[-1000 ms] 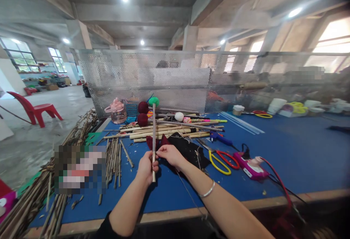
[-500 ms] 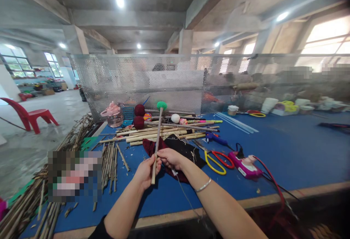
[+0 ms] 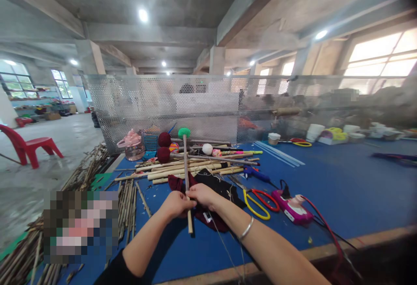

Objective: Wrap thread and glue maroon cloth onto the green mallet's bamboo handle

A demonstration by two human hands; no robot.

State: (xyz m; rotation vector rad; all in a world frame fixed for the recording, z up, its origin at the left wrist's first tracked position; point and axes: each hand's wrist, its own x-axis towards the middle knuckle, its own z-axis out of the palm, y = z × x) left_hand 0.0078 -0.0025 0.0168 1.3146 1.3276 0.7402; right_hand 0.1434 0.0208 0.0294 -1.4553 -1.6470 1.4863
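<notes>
Stick (image 3: 186, 163) with green ball (image 3: 184, 133) at far end: left of the scissors (image 3: 244, 188), held above the blue surface (image 3: 342, 180). Left hand (image 3: 177, 204) pinching stick near its close end. Right hand (image 3: 202, 194) touching stick, fingertips pressed together; cannot tell what lies between. Black cloth (image 3: 211, 180) just left of scissors; purple socket block (image 3: 293, 209) just right of scissors.

Tabletop (image 3: 352, 180) open at right; stick pile (image 3: 169, 173), 2 maroon balls (image 3: 164, 140) obstruct ahead of left fingers (image 3: 189, 204).
</notes>
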